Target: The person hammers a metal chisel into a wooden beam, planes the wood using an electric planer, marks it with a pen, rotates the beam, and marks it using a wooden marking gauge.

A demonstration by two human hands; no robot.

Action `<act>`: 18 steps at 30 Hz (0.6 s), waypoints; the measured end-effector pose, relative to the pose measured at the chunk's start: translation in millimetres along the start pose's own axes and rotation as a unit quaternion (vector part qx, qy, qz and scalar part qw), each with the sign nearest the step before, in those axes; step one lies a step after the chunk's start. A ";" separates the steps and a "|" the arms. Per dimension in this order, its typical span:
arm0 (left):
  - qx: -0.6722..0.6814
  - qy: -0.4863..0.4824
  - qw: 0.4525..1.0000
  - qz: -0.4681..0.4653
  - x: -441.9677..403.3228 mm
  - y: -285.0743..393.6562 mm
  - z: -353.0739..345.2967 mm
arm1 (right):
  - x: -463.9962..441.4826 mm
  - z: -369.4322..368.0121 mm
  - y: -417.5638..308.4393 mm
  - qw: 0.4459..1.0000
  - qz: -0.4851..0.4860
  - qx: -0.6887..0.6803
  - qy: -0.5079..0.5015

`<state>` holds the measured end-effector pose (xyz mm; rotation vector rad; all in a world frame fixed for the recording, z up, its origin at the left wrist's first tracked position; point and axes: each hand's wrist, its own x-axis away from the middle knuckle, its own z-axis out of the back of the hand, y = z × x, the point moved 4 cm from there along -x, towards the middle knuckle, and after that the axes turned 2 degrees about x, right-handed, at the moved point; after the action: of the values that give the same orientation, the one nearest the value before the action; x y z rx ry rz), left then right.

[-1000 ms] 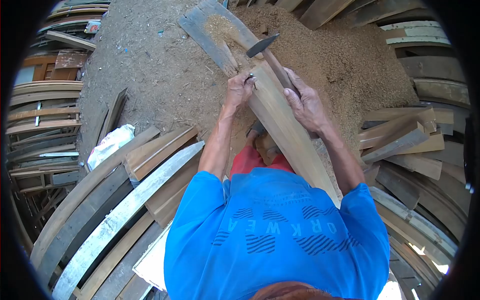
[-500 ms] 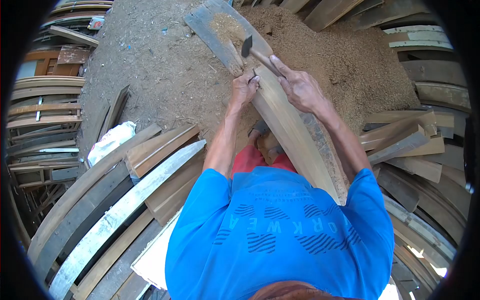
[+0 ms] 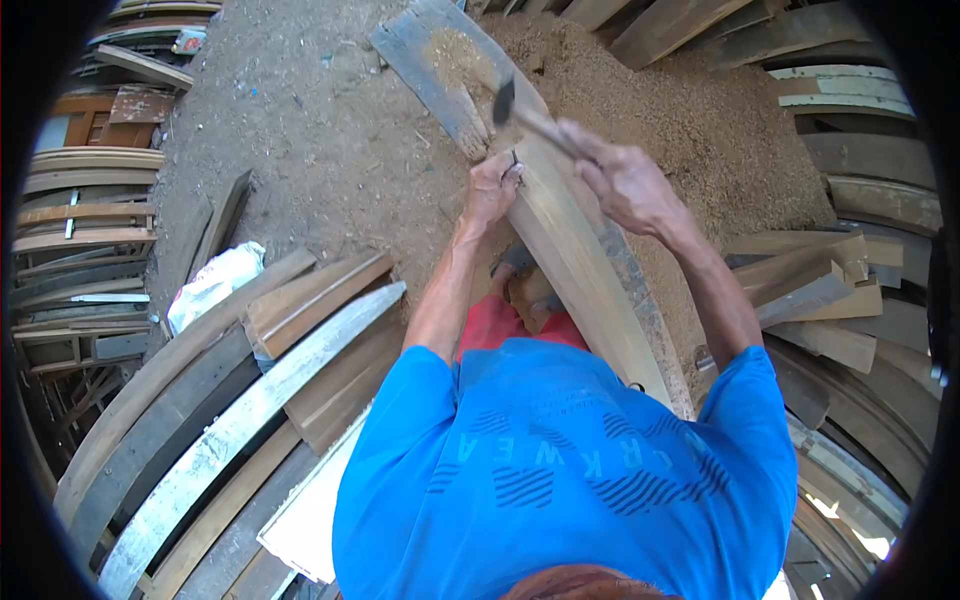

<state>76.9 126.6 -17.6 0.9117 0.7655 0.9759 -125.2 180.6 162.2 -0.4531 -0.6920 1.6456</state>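
Observation:
A pale wooden plank (image 3: 585, 275) runs from my body towards the far bench end. At its far end, my left hand (image 3: 492, 190) is closed, its fingers pinching a thin dark nail (image 3: 515, 158) that stands up at the plank's edge. My right hand (image 3: 632, 188), slightly blurred, is wrapped round the handle of a hammer (image 3: 540, 126). The hammer's dark head is raised beyond the nail, apart from it. Under the plank lies a weathered wooden bench (image 3: 425, 80) with sawdust on its top.
Sawdust (image 3: 690, 150) is heaped right of the bench. Stacked boards (image 3: 800, 275) lie on the right, and more long planks (image 3: 230, 430) on the left near a white bag (image 3: 215, 285). A small dark curved piece (image 3: 637, 387) shows at the plank's near end.
The hammer and my right hand have shifted a little to the right and nearer to me. My left hand stays at the plank's far end with the nail.

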 end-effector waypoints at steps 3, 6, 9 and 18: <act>0.010 -0.002 1.000 0.007 5.2 6.4 -0.6 | 2.2 10.0 -32.0 0.975 0.016 -0.115 0.189; 0.002 -0.014 1.000 0.024 5.7 -4.5 1.0 | 2.5 -27.0 7.0 0.982 -0.092 0.111 -0.124; 0.022 0.003 0.997 0.071 3.7 -6.2 0.0 | 13.6 -8.2 0.2 0.995 -0.080 -0.053 0.001; 0.046 -0.019 0.980 0.194 -21.5 -7.3 0.4 | 108.3 -143.1 80.2 0.960 -0.204 -0.177 0.069</act>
<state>71.8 104.7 -21.2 1.1850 0.6152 1.2679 -113.9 306.4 11.6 -0.6272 -0.9131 1.0928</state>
